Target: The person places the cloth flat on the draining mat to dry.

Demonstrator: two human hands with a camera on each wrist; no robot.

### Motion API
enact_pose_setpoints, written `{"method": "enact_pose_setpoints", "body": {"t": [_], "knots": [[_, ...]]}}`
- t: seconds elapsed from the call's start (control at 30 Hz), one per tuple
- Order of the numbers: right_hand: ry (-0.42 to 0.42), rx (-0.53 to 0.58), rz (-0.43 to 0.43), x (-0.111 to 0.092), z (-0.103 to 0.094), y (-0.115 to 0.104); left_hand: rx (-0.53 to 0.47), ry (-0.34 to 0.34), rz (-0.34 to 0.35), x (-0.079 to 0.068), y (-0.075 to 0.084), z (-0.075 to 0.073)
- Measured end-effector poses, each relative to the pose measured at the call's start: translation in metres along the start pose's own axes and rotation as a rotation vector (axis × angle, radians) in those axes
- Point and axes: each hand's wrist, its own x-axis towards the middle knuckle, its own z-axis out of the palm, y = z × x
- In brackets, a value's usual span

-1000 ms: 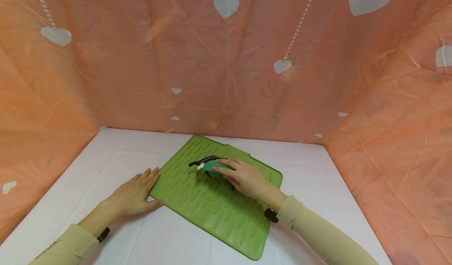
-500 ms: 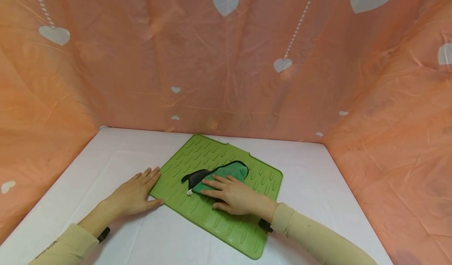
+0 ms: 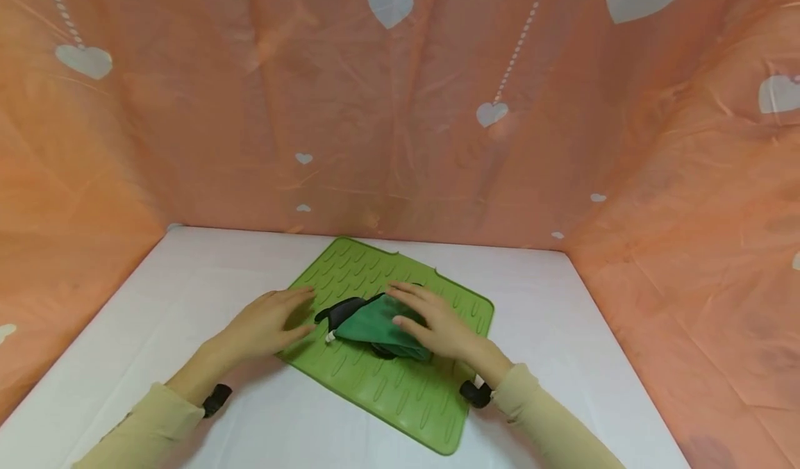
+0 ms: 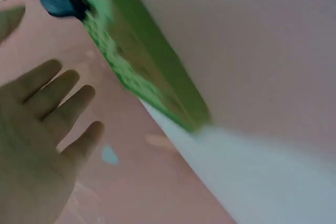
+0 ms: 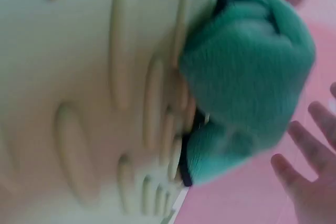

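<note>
Over the left corner of a lime-green, ridged rectangular mat (image 3: 400,392), the bare left hand (image 3: 265,323) is being held with fingers extended, nothing gripped. Just to its right, a rumpled dark-green fabric article with black trim (image 3: 369,326) is being supported by the mat, its black end pointing left. Farther right, the bare right hand (image 3: 444,323) is being held with fingers spread, gripping nothing; whether the fabric is being touched cannot be told. If only one fold were being pinched, the article could be pulled askew; the mat, apparently pressed by neither hand, could be dragged along.
</note>
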Motion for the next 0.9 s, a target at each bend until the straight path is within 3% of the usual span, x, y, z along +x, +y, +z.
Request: {"method": "enact_pose_setpoints", "body": {"t": [0.1, 0.23, 0.4, 0.63, 0.8, 0.9], "knots": [[0.138, 0.104, 0.113, -0.009, -0.006, 0.009, -0.089, 0.068, -0.011, 0.018, 0.013, 0.009], [0.259, 0.191, 0.281, -0.022, -0.011, 0.019, -0.235, 0.074, -0.059, 0.043, 0.031, 0.018], [0.228, 0.232, 0.453, -0.036, -0.009, 0.024, -0.373, 0.013, -0.077, 0.071, 0.042, 0.025], [0.1, 0.248, 0.457, -0.043, 0.006, 0.018, -0.441, -0.097, -0.092, 0.1, 0.041, 0.036], [0.122, 0.227, 0.418, -0.04, 0.014, 0.013, -0.444, -0.187, -0.117, 0.108, 0.047, 0.039], [0.164, 0.225, 0.403, -0.036, 0.014, 0.01, -0.469, -0.185, -0.12, 0.108, 0.051, 0.039]]}}
